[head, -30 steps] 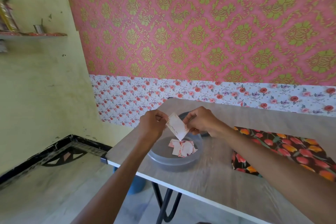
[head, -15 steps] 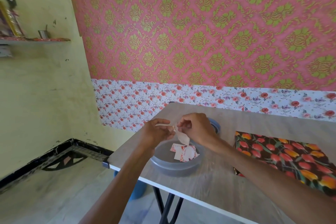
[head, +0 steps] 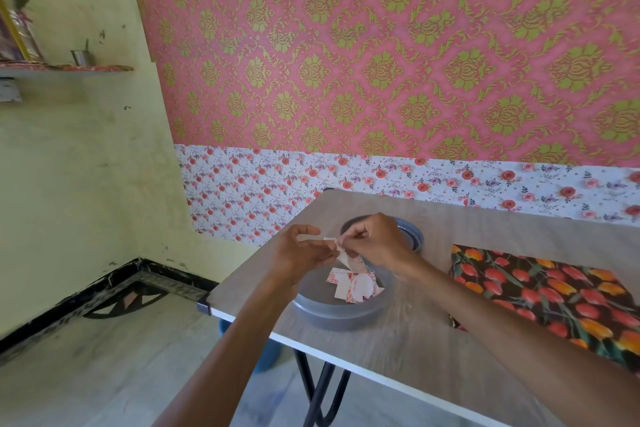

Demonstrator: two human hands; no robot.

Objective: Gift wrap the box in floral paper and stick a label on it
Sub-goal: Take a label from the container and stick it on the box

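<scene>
Fingers (head: 308,229) of the left hand (head: 298,253) and right hand (head: 377,243) pinch one small white label (head: 348,258) between them, just above a round grey tub (head: 332,321). Several loose floral labels (head: 353,284) lie inside the tub. A round grey lid (head: 414,236) lies behind it. The tulip-paper-wrapped box (head: 540,291) rests on the table (head: 398,357), right of the tub.

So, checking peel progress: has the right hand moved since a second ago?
Yes. Judged against the grey tub, the right hand has drawn leftward to the left hand, closing the gap over the label.
</scene>
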